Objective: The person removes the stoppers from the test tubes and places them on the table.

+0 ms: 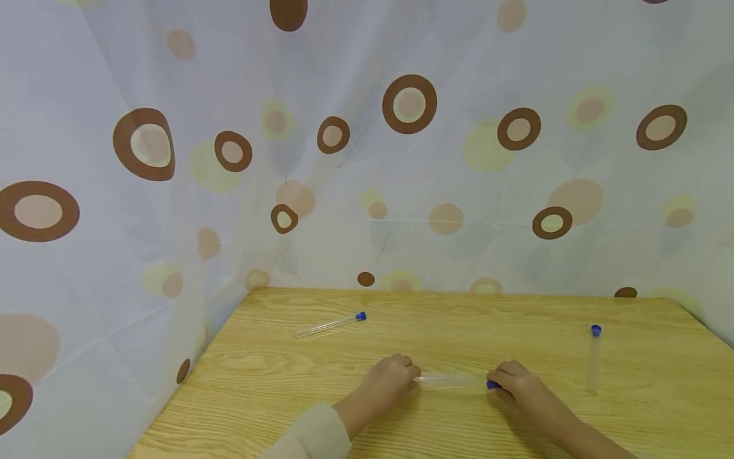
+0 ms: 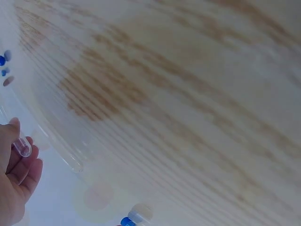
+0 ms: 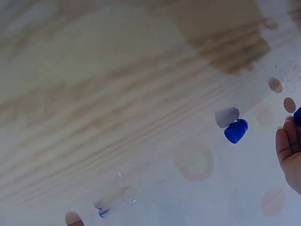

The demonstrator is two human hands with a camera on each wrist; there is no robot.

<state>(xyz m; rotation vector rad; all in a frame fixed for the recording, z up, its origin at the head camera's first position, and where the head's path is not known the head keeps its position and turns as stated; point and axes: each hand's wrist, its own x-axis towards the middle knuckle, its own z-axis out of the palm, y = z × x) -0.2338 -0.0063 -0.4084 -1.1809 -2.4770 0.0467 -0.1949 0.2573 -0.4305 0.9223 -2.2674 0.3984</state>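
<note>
In the head view my left hand (image 1: 388, 384) pinches one end of a clear test tube (image 1: 444, 378) lying level just above or on the table. The left wrist view shows the tube's rounded end (image 2: 23, 148) between thumb and fingers. To the right, my right hand (image 1: 526, 394) holds a blue cap (image 1: 493, 384) in its fingertips, in line with the tube. That end of the tube is faint, so whether it touches the cap I cannot tell. Only part of the right hand (image 3: 292, 153) and its cap (image 3: 297, 117) enter the right wrist view.
A test tube with a blue cap (image 1: 329, 326) lies at the back left of the wooden table (image 1: 258, 382). Another blue-capped tube (image 1: 594, 363) is to the right, its cap pointing away. A patterned curtain (image 1: 344, 185) hangs behind the table and along its left side.
</note>
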